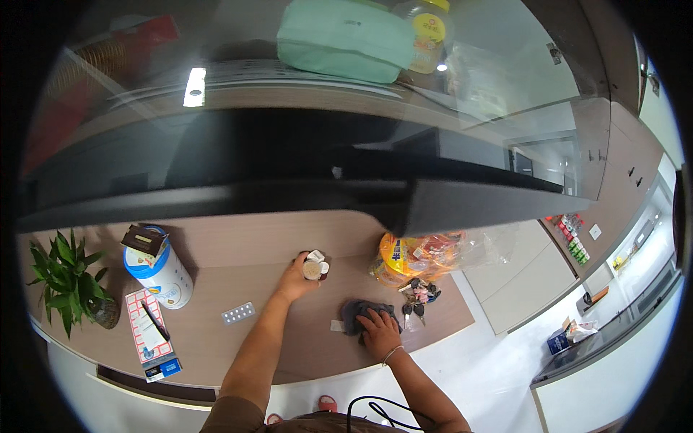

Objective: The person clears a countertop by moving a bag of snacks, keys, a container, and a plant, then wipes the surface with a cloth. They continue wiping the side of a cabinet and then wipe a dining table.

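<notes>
My left hand point(292, 281) reaches to the back of the wooden counter and is closed around a few small containers. A small round container with a beige top point(312, 270) sits by its fingertips, with white pieces point(315, 256) beside it; their exact kind is too small to tell. My right hand point(380, 333) lies over a bunched dark grey cloth point(351, 312), its fingers pressing the cloth against the counter. A small pale card-like piece point(337, 326) lies at the cloth's left edge. Right of the cloth is a bunch of keys point(420, 294).
To the left stand a potted plant point(63, 278) and a white-and-blue can point(167, 278) topped by a dark box point(143, 239). Papers with a pen point(155, 321) and a pill blister pack point(238, 314) lie nearby. Orange snack packages point(404, 260) stand at right. A glass-fronted cabinet point(498, 123) overhangs.
</notes>
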Available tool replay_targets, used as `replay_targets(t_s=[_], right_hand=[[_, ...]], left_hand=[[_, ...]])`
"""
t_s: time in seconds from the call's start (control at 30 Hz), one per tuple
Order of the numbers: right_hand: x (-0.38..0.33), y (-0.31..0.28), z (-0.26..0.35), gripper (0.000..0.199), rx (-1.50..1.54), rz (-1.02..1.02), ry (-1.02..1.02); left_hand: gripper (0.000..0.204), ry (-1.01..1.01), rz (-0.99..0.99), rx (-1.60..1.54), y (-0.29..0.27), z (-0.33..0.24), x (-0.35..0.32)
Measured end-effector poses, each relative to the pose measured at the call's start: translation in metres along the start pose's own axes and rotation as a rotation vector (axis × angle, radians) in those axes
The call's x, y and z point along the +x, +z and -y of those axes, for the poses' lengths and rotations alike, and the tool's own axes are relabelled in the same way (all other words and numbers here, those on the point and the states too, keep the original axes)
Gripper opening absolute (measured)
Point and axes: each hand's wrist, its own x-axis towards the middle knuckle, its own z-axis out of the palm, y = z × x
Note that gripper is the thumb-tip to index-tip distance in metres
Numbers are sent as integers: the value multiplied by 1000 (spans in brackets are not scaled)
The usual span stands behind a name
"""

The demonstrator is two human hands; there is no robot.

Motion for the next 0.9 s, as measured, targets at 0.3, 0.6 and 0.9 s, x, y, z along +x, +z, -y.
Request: replay_targets(t_s=[0.3, 0.6, 0.9], right_hand=[[-11, -1, -11, 50, 26, -18, -21], [8, 8, 26, 49, 95, 17, -81], [11, 9, 55, 48, 114, 16, -96]], left_hand=[[97, -54, -27, 103, 34, -25, 11], [81, -24, -73, 242, -32, -29, -70], [38, -81, -608, 815, -103, 8, -202]])
